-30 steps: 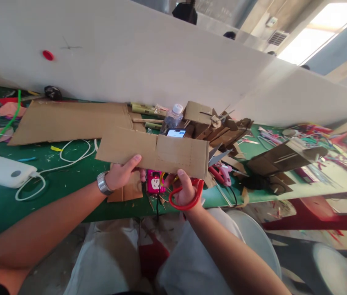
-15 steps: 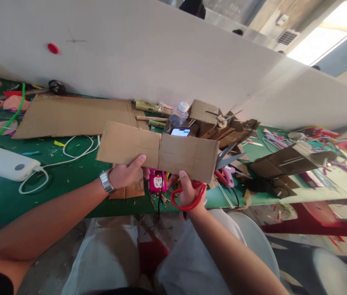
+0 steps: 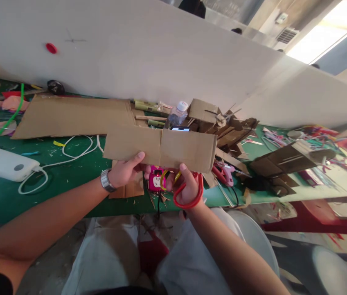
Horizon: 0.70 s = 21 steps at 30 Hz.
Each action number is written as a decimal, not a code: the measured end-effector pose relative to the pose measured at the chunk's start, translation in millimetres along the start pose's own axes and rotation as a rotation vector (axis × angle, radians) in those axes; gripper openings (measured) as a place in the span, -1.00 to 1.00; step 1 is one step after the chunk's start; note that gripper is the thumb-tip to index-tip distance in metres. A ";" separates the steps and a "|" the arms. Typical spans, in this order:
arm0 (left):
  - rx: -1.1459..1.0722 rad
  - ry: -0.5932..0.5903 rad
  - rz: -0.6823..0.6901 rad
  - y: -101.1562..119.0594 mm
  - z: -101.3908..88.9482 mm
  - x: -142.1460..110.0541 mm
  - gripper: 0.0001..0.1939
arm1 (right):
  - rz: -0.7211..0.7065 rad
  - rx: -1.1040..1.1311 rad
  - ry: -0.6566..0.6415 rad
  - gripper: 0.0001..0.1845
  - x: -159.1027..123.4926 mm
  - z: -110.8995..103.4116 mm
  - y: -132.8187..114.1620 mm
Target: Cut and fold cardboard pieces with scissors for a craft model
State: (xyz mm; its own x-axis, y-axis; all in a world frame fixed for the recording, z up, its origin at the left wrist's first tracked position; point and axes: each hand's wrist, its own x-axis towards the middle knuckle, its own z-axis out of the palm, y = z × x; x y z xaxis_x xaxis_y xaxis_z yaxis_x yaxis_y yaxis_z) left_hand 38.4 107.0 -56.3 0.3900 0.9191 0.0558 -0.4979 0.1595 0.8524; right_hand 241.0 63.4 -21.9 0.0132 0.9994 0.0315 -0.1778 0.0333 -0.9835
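A long brown cardboard strip (image 3: 161,147) with a crease down its middle is held up over the front edge of the green table (image 3: 1,200). My left hand (image 3: 124,172), with a metal watch on the wrist, pinches its lower edge left of the crease. My right hand (image 3: 185,186) is closed through the handles of red scissors (image 3: 192,196), with the thumb pressed on the strip's lower edge. The blades are hidden behind the cardboard.
A large cardboard sheet (image 3: 69,116) lies at the back left, before a white partition (image 3: 161,53). A white power bank (image 3: 4,164) with cable sits left. Cardboard scraps, a bottle (image 3: 176,114), a pink glue gun (image 3: 227,174) and a pink device (image 3: 155,180) crowd the middle.
The strip has tilted flatter and dropped slightly, now covering the phone screen and the scissor blades that showed past its right end. My right hand shifted a little up and right.
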 end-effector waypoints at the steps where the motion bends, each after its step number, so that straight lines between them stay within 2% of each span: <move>1: -0.007 -0.041 0.002 2.3 2.1 0.5 -0.45 | 0.027 0.060 -0.017 -0.44 1.6 0.4 -0.6; 3: -0.032 -0.088 -0.007 6.4 4.9 0.9 -0.44 | 0.048 0.145 -0.043 -0.45 3.6 0.6 -2.1; 6: -0.060 -0.065 -0.016 10.4 5.2 1.6 -0.45 | 0.031 0.121 -0.061 -0.44 2.0 -0.7 -3.1; 10: -0.125 0.087 0.012 16.6 1.7 5.0 -0.46 | 0.027 0.023 -0.164 -0.42 -4.4 -5.1 -4.9; 16: -0.215 0.340 0.064 25.2 1.0 14.2 -0.36 | 0.198 -0.129 -0.359 -0.36 -11.3 -7.8 -8.5; 21: -0.281 0.413 0.107 23.6 3.3 18.9 -0.43 | 0.209 -0.051 -0.456 -0.44 -16.8 -7.7 -0.8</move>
State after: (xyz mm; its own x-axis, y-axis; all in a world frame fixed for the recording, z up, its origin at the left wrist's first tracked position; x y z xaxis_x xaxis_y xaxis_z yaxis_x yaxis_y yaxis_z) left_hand 36.5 127.0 -33.4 0.0151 0.9922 -0.1235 -0.7292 0.0954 0.6776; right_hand 248.5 46.5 -23.0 -0.4512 0.8864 -0.1037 -0.0824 -0.1571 -0.9841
